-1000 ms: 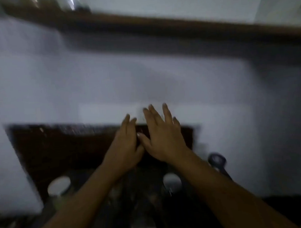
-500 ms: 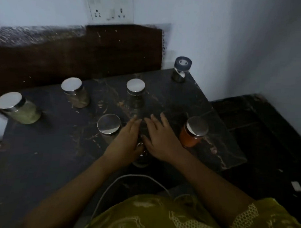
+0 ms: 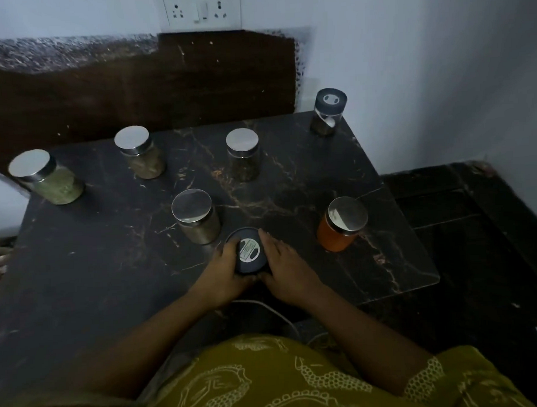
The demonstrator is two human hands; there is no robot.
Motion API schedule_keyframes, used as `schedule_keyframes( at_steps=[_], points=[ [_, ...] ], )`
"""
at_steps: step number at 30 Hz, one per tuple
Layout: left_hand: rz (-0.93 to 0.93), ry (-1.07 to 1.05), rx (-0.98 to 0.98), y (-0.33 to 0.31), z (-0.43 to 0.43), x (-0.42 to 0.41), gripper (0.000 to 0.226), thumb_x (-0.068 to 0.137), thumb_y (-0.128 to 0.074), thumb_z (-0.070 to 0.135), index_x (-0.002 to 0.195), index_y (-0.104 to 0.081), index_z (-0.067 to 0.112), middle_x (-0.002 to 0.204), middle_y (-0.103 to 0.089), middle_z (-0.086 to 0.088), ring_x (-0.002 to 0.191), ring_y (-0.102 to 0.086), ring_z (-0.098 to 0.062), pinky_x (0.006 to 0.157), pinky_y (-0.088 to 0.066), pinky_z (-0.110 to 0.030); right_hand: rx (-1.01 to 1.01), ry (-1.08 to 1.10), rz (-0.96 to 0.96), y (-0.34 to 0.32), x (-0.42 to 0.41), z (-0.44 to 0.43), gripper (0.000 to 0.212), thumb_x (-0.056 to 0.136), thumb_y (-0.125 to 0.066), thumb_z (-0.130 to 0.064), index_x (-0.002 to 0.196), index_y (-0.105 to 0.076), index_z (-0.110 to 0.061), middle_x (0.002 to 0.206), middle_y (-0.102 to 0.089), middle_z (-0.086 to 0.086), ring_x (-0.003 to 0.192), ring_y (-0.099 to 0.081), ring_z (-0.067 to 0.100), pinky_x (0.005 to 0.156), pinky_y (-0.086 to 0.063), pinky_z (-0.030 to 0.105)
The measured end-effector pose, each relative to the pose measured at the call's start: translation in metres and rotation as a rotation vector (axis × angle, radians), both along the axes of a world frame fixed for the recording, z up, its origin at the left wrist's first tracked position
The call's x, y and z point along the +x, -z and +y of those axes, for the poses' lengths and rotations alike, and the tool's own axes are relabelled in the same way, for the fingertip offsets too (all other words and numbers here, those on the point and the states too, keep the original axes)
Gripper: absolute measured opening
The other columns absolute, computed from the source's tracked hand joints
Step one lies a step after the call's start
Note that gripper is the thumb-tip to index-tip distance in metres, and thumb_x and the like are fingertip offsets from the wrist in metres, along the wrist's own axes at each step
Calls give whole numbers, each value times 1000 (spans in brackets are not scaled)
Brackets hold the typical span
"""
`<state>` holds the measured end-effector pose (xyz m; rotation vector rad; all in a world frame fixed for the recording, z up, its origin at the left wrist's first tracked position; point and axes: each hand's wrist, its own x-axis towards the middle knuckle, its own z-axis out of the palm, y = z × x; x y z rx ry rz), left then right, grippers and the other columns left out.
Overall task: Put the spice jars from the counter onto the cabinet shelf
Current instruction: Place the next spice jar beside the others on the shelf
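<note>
**Both hands closed round the nearest jar**

Nearest us, our left hand (image 3: pixel 224 272) and right hand (image 3: pixel 286 271) cupped the dark-lidded jar (image 3: pixel 247 251) from either side, fingers curled against its wall and thumbs meeting at its near side. Neither hand was flat or wide open; each was partly closed on the jar, which stood close to the front edge of the dark marble counter (image 3: pixel 96 270). Whether it had left the surface we could not tell.

We judged the jar to be rigid, probably glass or hard plastic, smooth-sided and so a little slippery, breakable if dropped, and of modest weight. The wall below the lid looked the safest hold, since a lid could come loose. It stood upright, long axis vertical, lid facing the camera.

Just beyond on the left stood a steel-lidded jar (image 3: pixel 196 216), almost touching our left fingers, so a straight upward lift seemed wise. To the right, apart from our right hand, was the orange-filled jar (image 3: pixel 342 223). Farther back were a dark-filled jar (image 3: pixel 244 154), a tan-filled jar (image 3: pixel 139 153), a green-filled jar (image 3: pixel 45 177) at the far left, and another dark-capped jar (image 3: pixel 329 111) at the far right corner. All stood upright. The cabinet shelf was not in view.
</note>
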<state>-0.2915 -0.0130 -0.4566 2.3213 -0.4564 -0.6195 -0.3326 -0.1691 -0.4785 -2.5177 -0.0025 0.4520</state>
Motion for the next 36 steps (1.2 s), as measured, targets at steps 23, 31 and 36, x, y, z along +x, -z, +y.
schedule_keyframes(
  at_steps=[23, 31, 36],
  points=[
    [-198, -287, -886, -144, 10, 51, 14, 92, -39, 42, 101, -46, 32, 102, -52, 8, 84, -59, -3, 62, -55, -25, 911, 170, -413, -155, 54, 5, 77, 76, -72, -27, 140, -30, -27, 139, -45, 5, 114, -57, 14, 81, -53, 18],
    [-388, -448, -830, -170, 24, 51, 36, 91, -35, 50, 125, -41, 39, 108, -57, 15, 89, -64, -2, 68, -57, -26, 975, 126, -385, -172, 61, 36, 80, 61, -80, -30, 128, -37, -40, 119, -56, -15, 107, -60, 1, 81, -54, 20],
    [-156, -393, -827, -177, 23, 43, 112, 64, -71, 52, 146, 5, 39, 129, -51, 12, 110, -58, -4, 92, -51, -29, 721, 208, -474, -186, 64, 52, 95, 70, -79, -31, 146, -23, -33, 136, -36, -7, 117, -51, 5, 83, -50, 11]
  ],
)
